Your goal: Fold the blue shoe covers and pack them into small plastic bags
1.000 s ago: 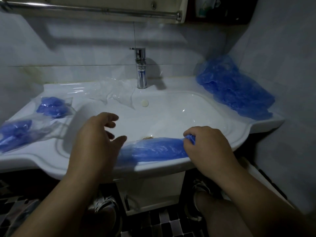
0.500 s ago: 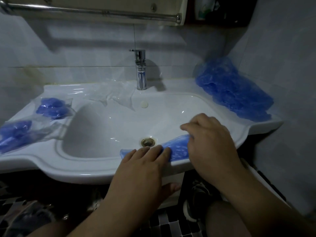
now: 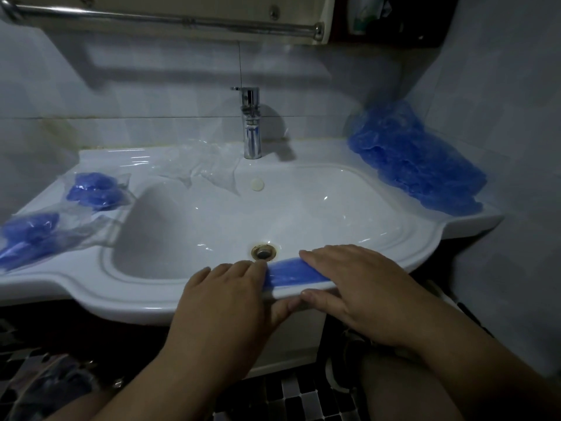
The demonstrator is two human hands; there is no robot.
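Washbasin (image 3: 91,287) front rim: shoe cover pile (image 3: 419,165) unchanged at back-right corner, left hand (image 3: 224,302) has moved in beside right hand (image 3: 361,287), both now flat with straight fingers pressing the blue shoe cover (image 3: 291,273), so probably creasing the fold; bagging not started.

My left hand (image 3: 224,302) and right hand (image 3: 355,287) are bare, and so are both forearms (image 3: 170,378) right to the frame's edge. The right thumbnail (image 3: 306,294) is short. My right leg (image 3: 391,393) is bare too. Beside it is a dark shoe (image 3: 341,360) with a pale edge, kind unclear.
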